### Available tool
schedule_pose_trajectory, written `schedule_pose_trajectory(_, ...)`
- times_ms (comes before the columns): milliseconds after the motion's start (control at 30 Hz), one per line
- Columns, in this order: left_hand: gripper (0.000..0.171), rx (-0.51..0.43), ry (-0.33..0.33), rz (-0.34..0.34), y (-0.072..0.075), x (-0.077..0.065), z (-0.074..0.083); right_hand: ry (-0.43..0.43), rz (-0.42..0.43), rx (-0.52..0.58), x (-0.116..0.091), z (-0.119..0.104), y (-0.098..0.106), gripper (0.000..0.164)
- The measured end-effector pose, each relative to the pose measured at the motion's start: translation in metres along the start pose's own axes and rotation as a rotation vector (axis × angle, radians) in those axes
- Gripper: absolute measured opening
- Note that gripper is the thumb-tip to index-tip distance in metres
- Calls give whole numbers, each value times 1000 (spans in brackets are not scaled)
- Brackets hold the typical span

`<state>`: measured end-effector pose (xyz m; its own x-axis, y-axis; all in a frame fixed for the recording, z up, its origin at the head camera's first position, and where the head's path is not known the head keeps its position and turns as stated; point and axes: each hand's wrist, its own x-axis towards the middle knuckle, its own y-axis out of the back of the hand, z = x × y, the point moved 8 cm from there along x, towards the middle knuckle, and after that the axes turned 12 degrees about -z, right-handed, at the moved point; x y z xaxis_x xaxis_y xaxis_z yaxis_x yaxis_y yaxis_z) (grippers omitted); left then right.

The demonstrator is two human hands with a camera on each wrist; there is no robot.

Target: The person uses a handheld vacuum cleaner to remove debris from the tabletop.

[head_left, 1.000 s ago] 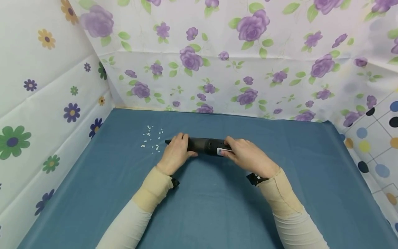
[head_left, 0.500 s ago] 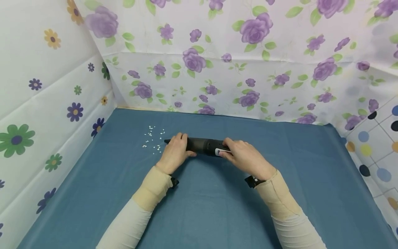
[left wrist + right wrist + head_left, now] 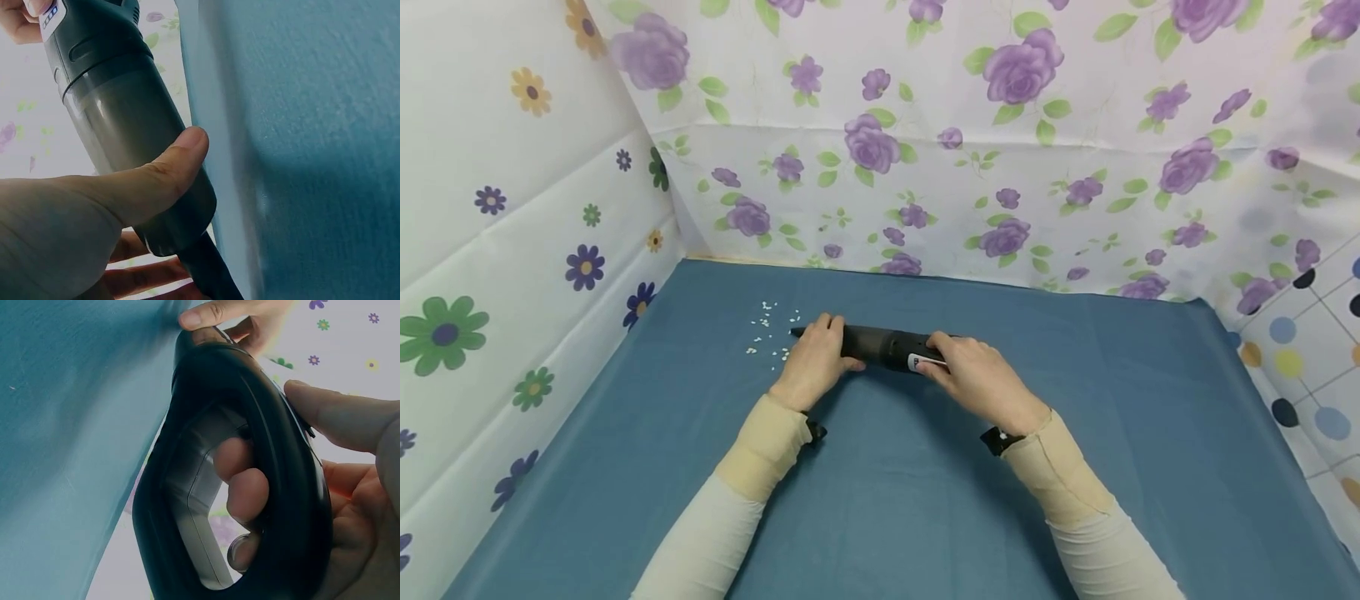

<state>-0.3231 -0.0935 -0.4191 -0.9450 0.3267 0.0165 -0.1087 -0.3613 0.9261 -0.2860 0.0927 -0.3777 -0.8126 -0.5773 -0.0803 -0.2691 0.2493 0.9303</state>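
A black handheld vacuum cleaner (image 3: 868, 343) is held above the blue cloth by both hands, its narrow nozzle (image 3: 209, 269) pointing left. My left hand (image 3: 811, 358) grips the front, its thumb across the smoky see-through dust cup (image 3: 128, 119). With the right hand (image 3: 985, 379) I hold the loop handle (image 3: 294, 487); in the right wrist view several fingers curl through the loop and the thumb lies along its outer side. Small white scraps (image 3: 764, 322) lie scattered just left of the nozzle tip. Whether the tip touches the cloth I cannot tell.
Blue cloth (image 3: 895, 500) covers the table. Behind it hangs a white sheet with purple flowers (image 3: 865, 192). A daisy-print sheet (image 3: 475, 267) stands along the left side and a dotted sheet (image 3: 1307, 358) along the right.
Both hands and the vacuum cleaner have shifted slightly left and away from me, bringing the nozzle closer to the white scraps. The head view has shifted a little.
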Motion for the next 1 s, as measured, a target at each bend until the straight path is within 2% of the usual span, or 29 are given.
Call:
schedule_pose_trajectory(400,64,21,22,-12,6,-4,0,17,10,-5,2,-7,3,32)
schedule_pose_trajectory(600,63,13,21,11,5,-2,-1,24,21,-20,3,-8,4,33)
schedule_pose_trajectory(767,61,9,7,17,1,2,-1,18,40,-28,1,-5,4,33)
schedule_pose_trajectory(1000,63,-15,25,-35,-4,13,-3,19,51,-32,1,-4,3,34)
